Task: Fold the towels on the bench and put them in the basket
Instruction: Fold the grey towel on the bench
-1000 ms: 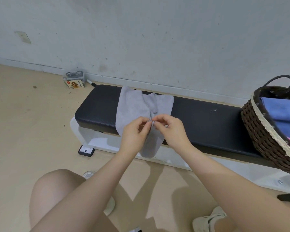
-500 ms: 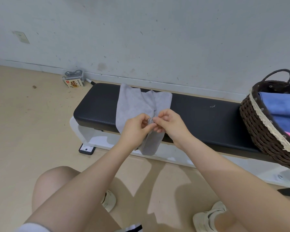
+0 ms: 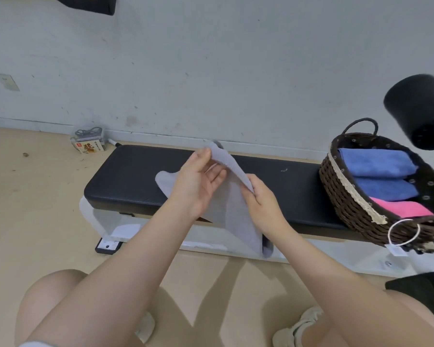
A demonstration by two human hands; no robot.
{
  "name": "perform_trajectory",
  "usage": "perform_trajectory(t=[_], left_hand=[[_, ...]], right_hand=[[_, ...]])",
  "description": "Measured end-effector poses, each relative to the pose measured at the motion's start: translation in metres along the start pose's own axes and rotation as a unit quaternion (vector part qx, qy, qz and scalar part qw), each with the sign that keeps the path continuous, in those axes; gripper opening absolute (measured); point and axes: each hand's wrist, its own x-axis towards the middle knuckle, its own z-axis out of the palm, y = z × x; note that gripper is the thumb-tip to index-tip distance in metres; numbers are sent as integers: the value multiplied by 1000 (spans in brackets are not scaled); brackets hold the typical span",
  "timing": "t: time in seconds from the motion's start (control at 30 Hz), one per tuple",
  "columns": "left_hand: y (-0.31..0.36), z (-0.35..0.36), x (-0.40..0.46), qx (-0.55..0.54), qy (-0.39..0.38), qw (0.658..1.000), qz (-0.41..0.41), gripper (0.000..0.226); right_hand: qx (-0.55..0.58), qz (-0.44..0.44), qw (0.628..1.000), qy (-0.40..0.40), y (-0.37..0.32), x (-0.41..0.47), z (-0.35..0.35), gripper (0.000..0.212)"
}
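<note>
The grey towel (image 3: 232, 216), pinched at one point by both hands a second ago, is now drawn apart above the bench (image 3: 135, 181) front edge: one corner is pinched by the left hand (image 3: 198, 182), the edge gripped by the right hand (image 3: 257, 199). Spreading for the fold is judged under way; the basket (image 3: 346, 196) at the bench's right end is already stocked.

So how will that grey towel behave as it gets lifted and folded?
Probably floppy: the grey towel sags between the left hand and the right hand, its lower end hanging past the bench edge. Likely light, since fingertip pinches seem to hold it. Its soft-looking surface should not slip much.
</note>
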Motion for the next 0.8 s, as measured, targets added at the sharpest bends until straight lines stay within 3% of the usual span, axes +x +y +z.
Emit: perform_trajectory(t=[0.1,0.2,0.27,0.47,0.63,0.8], left_hand=[[8,15,-2,-111,-21,993,-18,17],[13,32,-5,-173,-4,985,-11,17],[18,45,-9,-215,13,976,2,16],[16,69,-24,-208,3,978,13,16],[18,76,-36,-228,-19,973,25,16],[32,77,-37,-251,-27,966,53,17]], right_hand=[[-9,25,1000,-15,-3,-9,-18,18],[5,77,997,22,-4,-10,-38,24],[-48,116,991,54,-3,-8,-54,35],[-244,129,952,134,-7,-16,-92,43],[-353,110,911,180,-33,-26,-116,40],[-414,154,872,212,-32,-36,-134,30]])
